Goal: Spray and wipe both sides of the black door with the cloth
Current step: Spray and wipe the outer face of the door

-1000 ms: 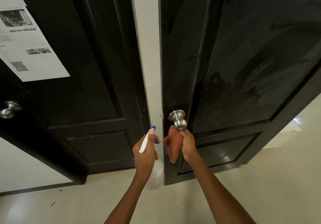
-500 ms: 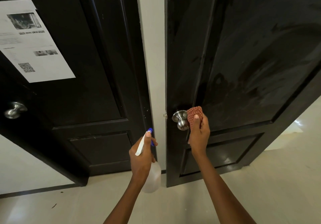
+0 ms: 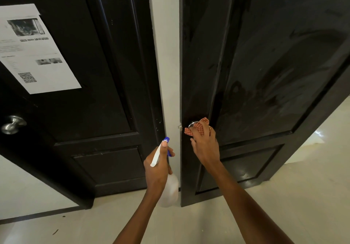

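Now wiping round silver door knob [image 3: 192, 124] on glossy black panelled door [image 3: 274, 73] — my right hand [image 3: 205, 145] grips red-checked cloth [image 3: 198, 128] over it. Left hand [image 3: 157, 170] clasps white spray bottle with blue nozzle [image 3: 166, 179], idle beside door edge. Next, likely — wipe streaked upper panel.

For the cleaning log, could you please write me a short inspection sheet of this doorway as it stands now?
Surface: right black door glossy, with smeared streaks on its upper panel.
Job's things: checked cloth wrapped over the door knob, which is mostly hidden; spray bottle held away from the door.
Clutter: small dark specks on the floor at lower left.
Grippers: left hand grips the spray bottle; right hand holds the cloth on the knob.
Cables: nothing seen.
Surroundings: second black door at left with a printed paper notice and its own knob; white wall strip between doors.
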Demonstrator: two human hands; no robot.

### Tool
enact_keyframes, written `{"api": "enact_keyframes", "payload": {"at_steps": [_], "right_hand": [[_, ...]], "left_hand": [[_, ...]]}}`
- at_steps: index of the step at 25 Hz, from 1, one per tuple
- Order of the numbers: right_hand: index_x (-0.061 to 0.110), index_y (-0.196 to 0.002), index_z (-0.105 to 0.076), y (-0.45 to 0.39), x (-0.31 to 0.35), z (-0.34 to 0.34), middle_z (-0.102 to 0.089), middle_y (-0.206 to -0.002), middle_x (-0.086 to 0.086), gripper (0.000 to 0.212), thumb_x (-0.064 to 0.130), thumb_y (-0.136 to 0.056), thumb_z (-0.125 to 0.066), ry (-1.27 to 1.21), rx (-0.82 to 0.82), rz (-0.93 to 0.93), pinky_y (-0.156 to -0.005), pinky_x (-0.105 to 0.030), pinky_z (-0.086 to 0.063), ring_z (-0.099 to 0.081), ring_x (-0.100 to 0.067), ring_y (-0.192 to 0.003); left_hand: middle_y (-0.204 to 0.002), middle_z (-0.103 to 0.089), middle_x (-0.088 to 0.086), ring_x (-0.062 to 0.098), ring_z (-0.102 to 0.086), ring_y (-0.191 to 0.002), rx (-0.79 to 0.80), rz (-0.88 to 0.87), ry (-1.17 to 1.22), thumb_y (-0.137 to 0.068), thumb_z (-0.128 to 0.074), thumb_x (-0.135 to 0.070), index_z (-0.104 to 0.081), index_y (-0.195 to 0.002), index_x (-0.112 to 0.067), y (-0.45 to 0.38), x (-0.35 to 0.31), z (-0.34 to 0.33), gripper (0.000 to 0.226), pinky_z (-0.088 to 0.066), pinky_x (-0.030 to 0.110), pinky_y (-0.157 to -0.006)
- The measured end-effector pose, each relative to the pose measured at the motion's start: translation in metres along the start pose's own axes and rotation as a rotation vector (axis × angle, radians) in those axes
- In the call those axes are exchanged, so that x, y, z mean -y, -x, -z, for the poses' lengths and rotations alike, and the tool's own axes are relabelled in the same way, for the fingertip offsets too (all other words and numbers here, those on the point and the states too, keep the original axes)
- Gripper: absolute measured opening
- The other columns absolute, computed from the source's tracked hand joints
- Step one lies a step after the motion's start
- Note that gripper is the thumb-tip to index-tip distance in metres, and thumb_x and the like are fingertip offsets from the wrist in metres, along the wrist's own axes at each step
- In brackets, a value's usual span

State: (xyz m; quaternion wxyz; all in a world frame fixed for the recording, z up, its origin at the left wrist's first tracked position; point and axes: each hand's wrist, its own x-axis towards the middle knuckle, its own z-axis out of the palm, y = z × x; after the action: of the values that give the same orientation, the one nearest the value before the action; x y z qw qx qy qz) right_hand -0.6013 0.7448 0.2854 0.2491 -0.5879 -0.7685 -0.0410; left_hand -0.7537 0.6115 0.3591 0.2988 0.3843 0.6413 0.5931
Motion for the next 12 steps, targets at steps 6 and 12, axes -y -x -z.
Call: {"api": "enact_keyframes", "payload": {"at_steps": [6, 12], "right_hand": [[0.026, -0.138, -0.041, 0.002, -0.001, 0.0, -0.047, -0.14, -0.02, 0.057, 0.026, -0.09, -0.072, 0.001, -0.02, 0.003, -0.079, -0.043, -0.062, -0.056, -0.039, -0.116], [0.025, -0.139, -0.045, 0.004, 0.001, 0.012, -0.044, -0.143, -0.018, 0.055, 0.029, -0.091, -0.071, -0.041, 0.017, -0.002, -0.079, -0.038, -0.059, -0.053, -0.037, -0.116]], "left_hand": [[-0.068, -0.064, 0.009, 0.019, -0.061, -0.056, 0.018, 0.084, -0.014, -0.084, -0.043, -0.059, -0.064, -0.074, -0.022, 0.013, 0.007, -0.001, 0.044, -0.051, 0.012, -0.051], [-0.069, -0.066, 0.005, 0.01, -0.061, -0.053, 0.012, 0.094, -0.03, -0.085, -0.046, -0.059, -0.068, -0.077, -0.017, 0.035, 0.007, 0.003, 0.048, -0.051, 0.014, -0.05]]}}
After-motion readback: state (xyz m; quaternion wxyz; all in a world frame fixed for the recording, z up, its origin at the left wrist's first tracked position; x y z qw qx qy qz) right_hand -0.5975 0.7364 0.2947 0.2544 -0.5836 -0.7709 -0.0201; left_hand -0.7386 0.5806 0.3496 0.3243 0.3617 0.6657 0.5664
